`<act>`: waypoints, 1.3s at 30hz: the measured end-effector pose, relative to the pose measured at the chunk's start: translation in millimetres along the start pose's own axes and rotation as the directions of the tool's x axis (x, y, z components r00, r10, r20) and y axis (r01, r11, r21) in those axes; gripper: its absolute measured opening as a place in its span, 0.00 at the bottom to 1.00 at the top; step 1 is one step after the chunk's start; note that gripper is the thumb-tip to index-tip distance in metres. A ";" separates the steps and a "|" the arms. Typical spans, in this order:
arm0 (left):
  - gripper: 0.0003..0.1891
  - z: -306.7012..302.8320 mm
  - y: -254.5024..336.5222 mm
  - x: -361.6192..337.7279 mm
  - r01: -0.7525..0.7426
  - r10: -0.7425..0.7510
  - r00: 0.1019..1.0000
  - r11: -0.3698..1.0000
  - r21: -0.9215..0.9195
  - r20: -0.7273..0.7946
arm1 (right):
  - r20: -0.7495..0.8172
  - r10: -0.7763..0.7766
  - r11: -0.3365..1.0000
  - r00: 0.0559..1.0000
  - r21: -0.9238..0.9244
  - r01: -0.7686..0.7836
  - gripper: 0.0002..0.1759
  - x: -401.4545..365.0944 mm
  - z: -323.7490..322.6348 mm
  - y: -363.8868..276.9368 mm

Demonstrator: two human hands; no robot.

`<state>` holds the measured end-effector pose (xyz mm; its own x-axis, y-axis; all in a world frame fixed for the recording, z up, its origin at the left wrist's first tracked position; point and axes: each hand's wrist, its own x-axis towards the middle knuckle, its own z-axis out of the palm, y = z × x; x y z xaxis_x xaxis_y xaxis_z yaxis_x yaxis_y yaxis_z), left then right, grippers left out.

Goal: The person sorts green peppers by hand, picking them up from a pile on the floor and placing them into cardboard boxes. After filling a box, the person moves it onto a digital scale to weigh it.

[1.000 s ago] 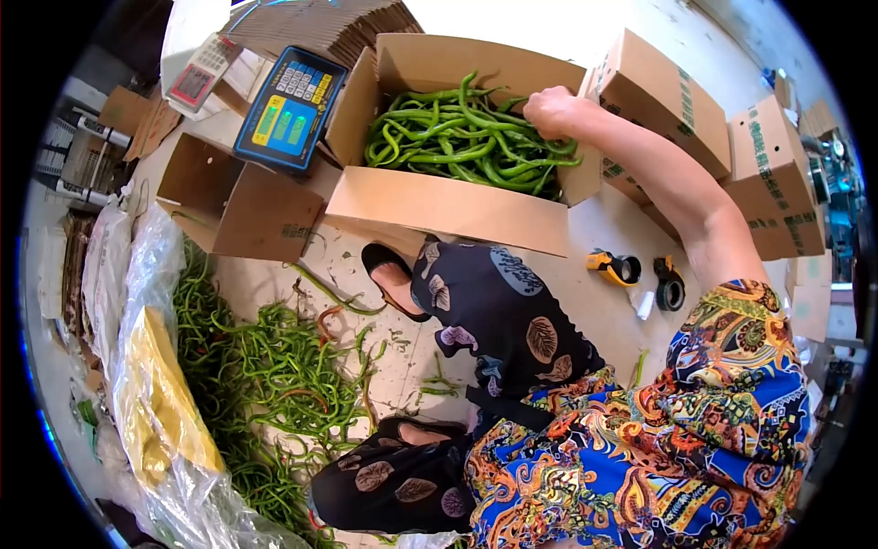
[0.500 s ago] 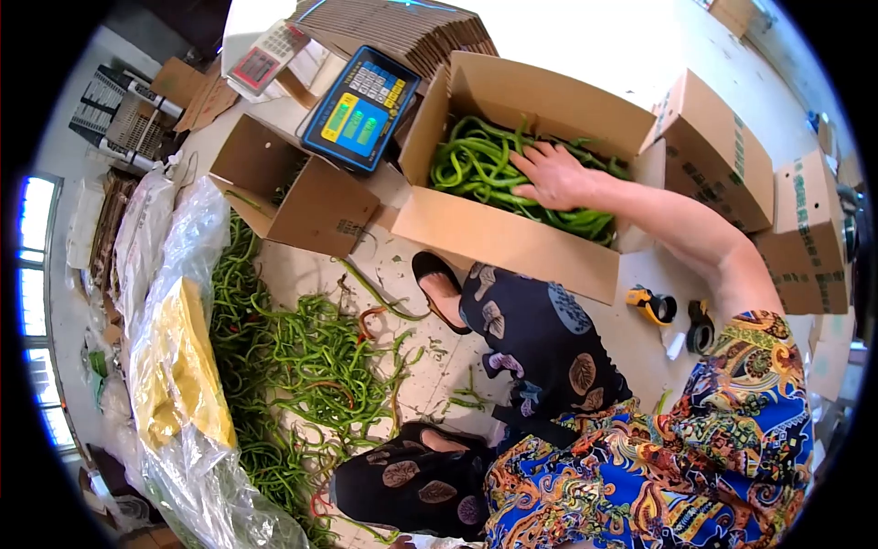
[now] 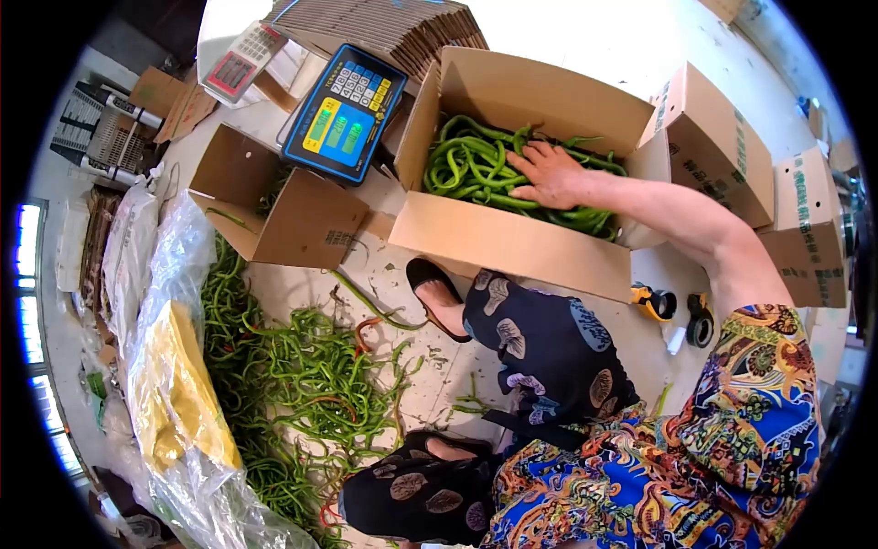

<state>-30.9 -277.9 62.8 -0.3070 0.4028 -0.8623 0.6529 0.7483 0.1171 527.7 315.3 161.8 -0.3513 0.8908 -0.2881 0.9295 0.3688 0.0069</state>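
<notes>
My right hand (image 3: 551,176) lies palm down on the long green peppers (image 3: 471,165) inside an open cardboard box (image 3: 512,240). Its fingers are spread slightly apart, and I see nothing gripped between them. The box's upright flaps surround the peppers. Just left of the box stands a blue weighing display (image 3: 343,114) with lit digits. My left hand is outside the view.
A smaller open box (image 3: 306,220) stands at the left. Loose peppers (image 3: 320,375) cover the floor beside a clear plastic bag (image 3: 183,393). Closed boxes (image 3: 718,146) stand at the right, near tape rolls (image 3: 700,320). Flat cardboard (image 3: 384,27) is stacked behind the display.
The view has shifted slightly. My right hand remains on the peppers, with its fingers still apart.
</notes>
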 end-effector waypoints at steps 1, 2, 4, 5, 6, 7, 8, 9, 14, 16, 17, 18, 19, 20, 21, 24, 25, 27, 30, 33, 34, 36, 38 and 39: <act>0.15 -2.2 5.3 2.6 -0.008 0.008 1.000 1.000 -0.006 -0.004 | 0.034 0.005 1.000 0.999 0.028 -0.006 0.43 3.6 -5.1 4.6; 0.15 -3.1 10.2 3.4 -0.012 0.012 1.000 1.000 -0.012 -0.007 | 0.085 -0.014 0.999 0.996 0.043 0.011 0.44 6.6 -8.8 8.5; 0.15 -4.7 18.8 6.0 -0.015 0.015 1.000 1.000 -0.027 -0.015 | 0.078 -0.075 0.997 0.994 0.038 0.072 0.45 3.3 -16.4 10.1; 0.14 -5.6 21.9 6.5 -0.015 0.014 1.000 0.999 -0.034 -0.018 | 0.094 -0.099 0.995 0.991 0.002 0.099 0.45 -3.8 -27.9 7.6; 0.14 -5.7 25.4 6.9 -0.014 0.013 1.000 0.999 -0.039 -0.019 | 0.083 -0.109 0.994 0.991 -0.016 0.111 0.46 -11.7 -42.3 3.0; 0.14 -7.0 27.1 7.6 -0.013 0.013 1.000 0.999 -0.041 -0.019 | -0.013 -0.100 0.995 0.995 -0.020 0.100 0.38 -19.1 -50.0 -2.4; 0.14 -8.0 30.5 8.4 -0.015 0.014 1.000 0.999 -0.043 -0.019 | 0.000 -0.094 0.995 0.996 -0.046 0.093 0.33 -25.6 -63.2 -7.8; 0.14 -8.9 32.9 9.1 -0.010 0.009 1.000 0.999 -0.049 -0.020 | 0.015 -0.087 0.994 0.996 -0.070 0.088 0.27 -32.3 -77.1 -13.0; 0.13 -11.8 40.5 7.7 0.010 -0.011 1.000 0.998 -0.055 -0.016 | -0.398 -0.199 0.974 0.895 0.021 0.226 0.22 -79.5 -114.6 -42.5; 0.12 -12.8 44.8 7.0 0.023 -0.024 1.000 0.998 -0.058 -0.006 | -0.346 -0.292 0.931 0.892 0.109 0.348 0.25 -101.2 -126.9 -56.4; 0.12 -13.9 47.1 6.7 0.030 -0.030 1.000 0.998 -0.061 -0.005 | -0.367 -0.306 0.898 0.879 0.196 0.394 0.25 -110.1 -124.9 -64.9; 0.12 -14.4 48.3 6.6 0.031 -0.032 0.999 0.998 -0.060 -0.004 | -0.343 -0.311 0.870 0.887 0.274 0.411 0.25 -117.8 -124.8 -74.4; 0.12 -14.9 49.6 6.9 0.035 -0.035 0.999 0.998 -0.058 0.000 | -0.320 -0.316 0.835 0.893 0.353 0.422 0.25 -123.1 -124.1 -81.8; 0.12 -16.7 49.6 4.9 0.046 -0.046 0.999 0.997 -0.056 0.006 | -0.319 -0.313 0.821 0.895 0.383 0.423 0.24 -126.8 -120.8 -85.6; 0.12 -17.1 50.6 5.2 0.047 -0.047 0.999 0.997 -0.055 0.009 | -0.320 -0.308 0.808 0.896 0.409 0.424 0.22 -130.4 -117.7 -87.9; 0.11 -21.3 57.3 5.9 0.058 -0.057 0.998 0.997 -0.053 0.018 | -0.292 -0.271 0.790 0.917 0.476 0.385 0.20 -130.6 -107.9 -82.6; 0.11 -21.8 59.7 6.2 0.058 -0.057 0.998 0.997 -0.052 0.017 | -0.277 -0.256 0.788 0.926 0.495 0.366 0.20 -130.1 -105.8 -80.4; 0.11 -23.0 62.5 6.2 0.060 -0.058 0.998 0.997 -0.055 0.020 | -0.284 -0.233 0.784 0.930 0.511 0.352 0.20 -129.9 -103.9 -79.0; 0.10 -23.5 65.1 5.7 0.051 -0.049 0.999 0.997 -0.059 0.021 | -0.287 -0.213 0.780 0.934 0.525 0.339 0.20 -132.0 -103.0 -81.5; 0.10 -21.1 69.0 6.0 0.029 -0.028 1.000 0.997 -0.066 0.014 | -0.293 -0.216 0.791 0.932 0.507 0.342 0.20 -131.9 -103.6 -84.1; 0.09 -20.7 69.8 5.5 0.019 -0.019 1.000 0.997 -0.073 0.011 | -0.296 -0.220 0.798 0.930 0.494 0.346 0.20 -131.4 -105.1 -85.2; 0.09 -17.2 71.5 5.9 -0.005 0.005 1.000 0.996 -0.086 0.002 | -0.312 -0.232 0.809 0.921 0.464 0.361 0.20 -130.5 -106.7 -88.8; 0.09 -13.6 73.4 7.9 -0.029 0.028 1.000 0.995 -0.099 -0.009 | -0.330 -0.251 0.827 0.910 0.416 0.379 0.20 -127.9 -112.0 -94.1; 0.09 -12.4 72.2 8.2 -0.041 0.040 0.999 0.994 -0.106 -0.014 | -0.333 -0.264 0.826 0.905 0.407 0.390 0.21 -126.3 -116.4 -97.8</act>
<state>5.1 -214.0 70.3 -0.2904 0.4400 -0.8498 0.5882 0.7825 0.2041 468.1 197.6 308.9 -0.6005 0.7977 0.0560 0.6765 0.5441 -0.4963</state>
